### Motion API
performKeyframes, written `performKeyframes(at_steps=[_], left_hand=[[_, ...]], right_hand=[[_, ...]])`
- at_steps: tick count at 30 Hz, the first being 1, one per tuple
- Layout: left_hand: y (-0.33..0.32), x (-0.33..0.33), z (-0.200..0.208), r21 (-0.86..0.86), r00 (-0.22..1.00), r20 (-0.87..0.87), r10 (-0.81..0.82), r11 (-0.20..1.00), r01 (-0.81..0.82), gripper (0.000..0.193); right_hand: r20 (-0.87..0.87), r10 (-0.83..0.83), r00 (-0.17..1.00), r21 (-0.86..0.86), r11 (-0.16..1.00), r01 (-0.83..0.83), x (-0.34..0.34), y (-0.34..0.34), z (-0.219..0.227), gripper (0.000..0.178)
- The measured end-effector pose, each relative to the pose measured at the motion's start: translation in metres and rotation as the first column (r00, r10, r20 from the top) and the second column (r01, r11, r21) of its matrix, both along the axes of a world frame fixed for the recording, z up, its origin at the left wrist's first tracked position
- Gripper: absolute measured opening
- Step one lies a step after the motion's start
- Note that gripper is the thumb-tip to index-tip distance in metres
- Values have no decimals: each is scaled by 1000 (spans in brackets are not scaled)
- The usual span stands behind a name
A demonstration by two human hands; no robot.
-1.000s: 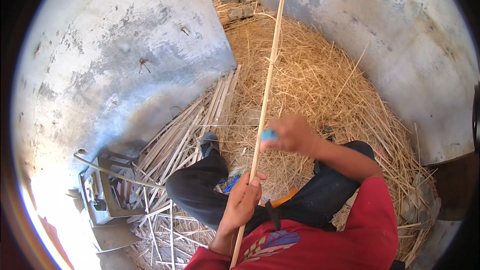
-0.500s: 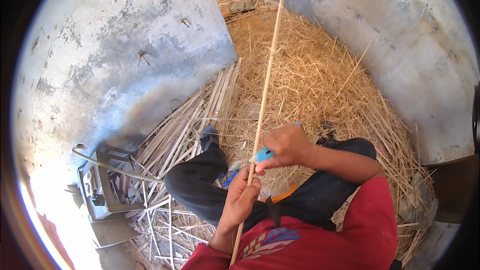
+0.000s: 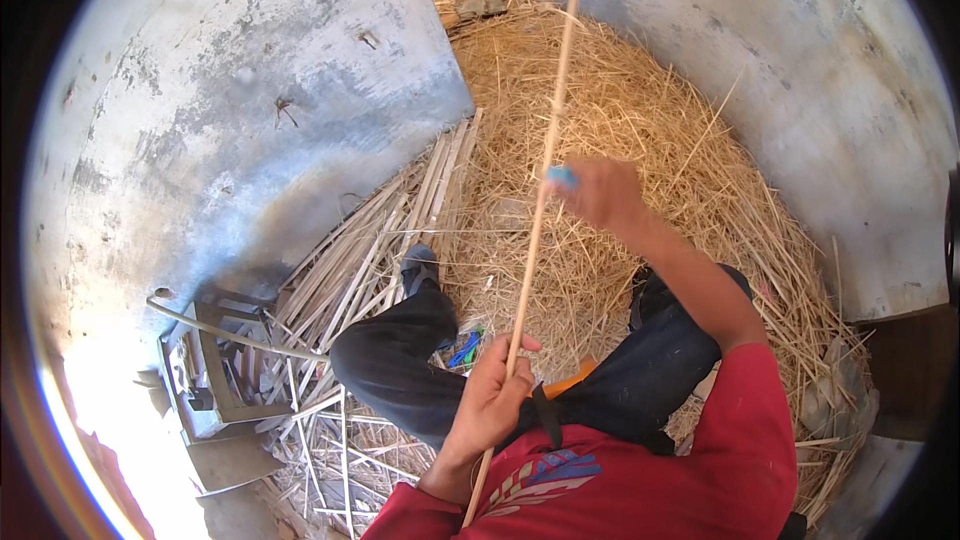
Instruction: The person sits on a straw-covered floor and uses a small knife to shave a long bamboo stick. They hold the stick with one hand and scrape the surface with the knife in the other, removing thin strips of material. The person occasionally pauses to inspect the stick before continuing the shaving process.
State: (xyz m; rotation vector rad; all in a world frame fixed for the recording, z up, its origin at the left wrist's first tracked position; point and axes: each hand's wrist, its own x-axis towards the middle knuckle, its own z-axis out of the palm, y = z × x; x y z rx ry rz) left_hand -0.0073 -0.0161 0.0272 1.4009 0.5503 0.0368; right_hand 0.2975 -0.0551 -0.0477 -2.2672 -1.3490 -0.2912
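A long, thin bamboo strip (image 3: 535, 255) slants from my lap up past the straw, with a small raised node partway along. My left hand (image 3: 492, 392) is wrapped around its lower part, close to my belly. Farther up the strip, my right hand (image 3: 605, 197) grips a blue-handled knife (image 3: 563, 176). The handle end lies right against the strip; motion blurs the hand, and the blade does not show. The strip's lower end rests by my red shirt.
Straw-like shavings (image 3: 620, 120) cover the floor ahead and to the right. Many split strips (image 3: 400, 210) lie at left, beside a leaning grey panel (image 3: 300, 70). A wooden frame (image 3: 215, 380) stands at lower left. A blue item (image 3: 465, 350) lies between my legs.
My right hand has moved up and away along the strip with the knife, from just above my left hand. The left hand stays around the strip, which has tilted slightly right.
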Motion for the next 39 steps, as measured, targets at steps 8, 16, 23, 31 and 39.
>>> performKeyframes(at_steps=[8,16,23,31,39], left_hand=[[1,6,-17,-252,990,123,67,967,-35,22],[3,3,-21,-598,976,193,100,801,36,19],[6,2,-19,-418,992,111,67,909,-14,18],[2,7,-10,-334,996,73,55,942,-27,19],[-5,-4,-12,-325,998,69,10,946,13,18]], right_hand=[[-15,190,982,160,970,-185,-37,-12,-4,67],[-24,100,995,137,986,-96,-2,-9,13,68],[123,335,934,123,929,-350,-60,-20,13,69],[-44,125,991,144,983,-117,-22,-13,1,68],[33,4,999,105,994,-7,17,-8,1,72]])
